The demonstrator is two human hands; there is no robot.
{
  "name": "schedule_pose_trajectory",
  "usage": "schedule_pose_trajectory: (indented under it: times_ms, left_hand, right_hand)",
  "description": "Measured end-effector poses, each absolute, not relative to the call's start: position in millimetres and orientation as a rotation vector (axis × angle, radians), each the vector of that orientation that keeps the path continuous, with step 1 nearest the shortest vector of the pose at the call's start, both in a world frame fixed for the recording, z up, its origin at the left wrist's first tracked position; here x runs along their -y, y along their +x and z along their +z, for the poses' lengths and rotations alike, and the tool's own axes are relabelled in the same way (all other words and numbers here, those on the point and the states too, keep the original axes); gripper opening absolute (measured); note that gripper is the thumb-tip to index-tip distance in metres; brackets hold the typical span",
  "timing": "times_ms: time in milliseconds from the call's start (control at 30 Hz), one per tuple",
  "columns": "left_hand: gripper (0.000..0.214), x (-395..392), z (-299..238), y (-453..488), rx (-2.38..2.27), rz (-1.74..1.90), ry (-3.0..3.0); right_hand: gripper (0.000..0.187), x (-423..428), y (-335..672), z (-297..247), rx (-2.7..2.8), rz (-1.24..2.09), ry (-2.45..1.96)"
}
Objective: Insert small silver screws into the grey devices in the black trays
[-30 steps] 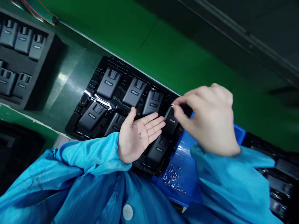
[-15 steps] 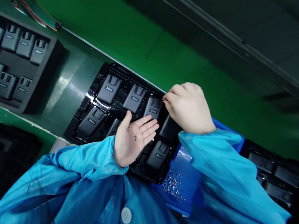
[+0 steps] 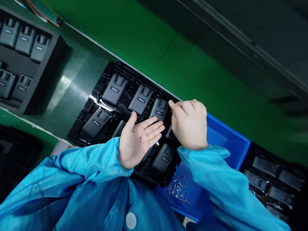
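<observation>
A glossy black plastic tray [image 3: 89, 107] lies on the green bench and holds several dark grey clip-shaped devices with blue labels, such as one device [image 3: 113, 90] at its far left. My left hand [image 3: 137, 140] hovers palm up over the tray's near row, fingers spread, with a tiny metal screw [image 3: 141, 140] lying on the palm. My right hand [image 3: 188, 123] is curled, fingertips pinched at the upper corner of a device [image 3: 158, 109] in the far row. What the pinch holds is too small to see. Both sleeves are blue.
A blue bin [image 3: 226, 139] with several small screws [image 3: 177, 189] in it sits right of the tray. A black foam tray [image 3: 23, 60] of similar devices stands at far left. Another dark tray [image 3: 274, 175] with parts is at far right. A dark rail crosses the top.
My right hand has come in from the right edge of the tray and lowered onto the far-row device. The left hand stayed palm up with the screw.
</observation>
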State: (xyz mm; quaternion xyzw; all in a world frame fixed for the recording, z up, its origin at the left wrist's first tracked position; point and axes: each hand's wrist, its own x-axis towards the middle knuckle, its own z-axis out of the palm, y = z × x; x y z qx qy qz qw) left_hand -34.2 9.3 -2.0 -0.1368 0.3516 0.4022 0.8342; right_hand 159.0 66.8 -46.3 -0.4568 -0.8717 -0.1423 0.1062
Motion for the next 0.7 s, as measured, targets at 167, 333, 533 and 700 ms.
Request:
schedule_pose_trajectory:
  times_ms: [167, 333, 533, 700]
  left_hand:
    - [0.083, -9.1, -3.4, -35.6, -0.724, 0.849, -0.274]
    - [0.085, -8.8, -5.2, -37.8, -0.707, 0.848, -0.272]
    - [0.082, -7.9, 0.2, -40.3, -0.655, 0.847, -0.336]
    - [0.08, -6.6, 7.4, -41.9, -0.614, 0.796, -0.341]
  right_hand:
    - [0.04, -58.8, 162.4, -45.1, 2.512, -0.267, -1.498]
    - [0.045, -54.2, 164.9, -33.6, 2.477, -0.092, -1.562]
    - [0.018, -20.8, 131.3, 7.7, 2.341, 0.197, -1.372]
    - [0.004, 1.4, 105.3, 12.0, 2.337, 0.564, -1.254]
